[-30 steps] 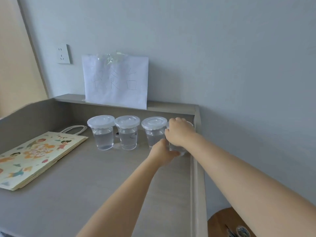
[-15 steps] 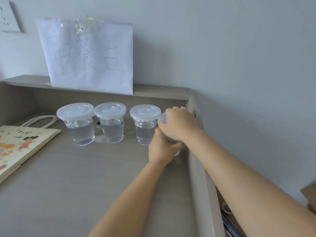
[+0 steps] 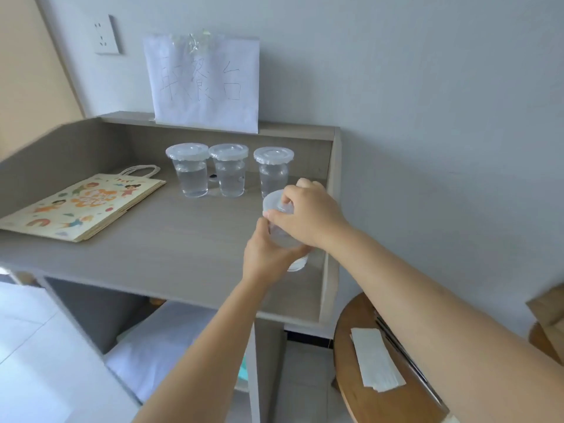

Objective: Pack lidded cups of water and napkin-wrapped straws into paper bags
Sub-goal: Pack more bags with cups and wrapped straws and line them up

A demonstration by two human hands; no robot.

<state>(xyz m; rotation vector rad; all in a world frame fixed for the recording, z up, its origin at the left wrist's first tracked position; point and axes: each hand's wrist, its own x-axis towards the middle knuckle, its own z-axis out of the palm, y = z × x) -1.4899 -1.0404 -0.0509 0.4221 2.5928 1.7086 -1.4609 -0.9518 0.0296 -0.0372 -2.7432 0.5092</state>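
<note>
A clear lidded cup of water (image 3: pixel 276 206) is held between both hands above the right part of the grey desk (image 3: pixel 171 254). My left hand (image 3: pixel 265 254) grips its lower body. My right hand (image 3: pixel 308 212) grips its rim and lid from the right. Three more lidded cups (image 3: pixel 186 170) (image 3: pixel 229 170) (image 3: pixel 273 170) stand in a row at the back. A flat paper bag (image 3: pixel 79 206) with colourful cartoon print lies at the left. A stack of white napkins (image 3: pixel 377 358) lies on the round wooden table (image 3: pixel 366 401) at the lower right.
The desk has raised side walls and a back ledge (image 3: pixel 293 134) bearing a handwritten paper sign (image 3: pixel 203 83). A wall socket (image 3: pixel 106 35) is at the upper left. Dark straws (image 3: pixel 403 352) lie beside the napkins. A brown bag corner (image 3: pixel 549 312) shows at the right edge.
The cup has come away from the back right corner towards me, held in both hands. The view has pulled back and tilted down, revealing the round table with napkins.
</note>
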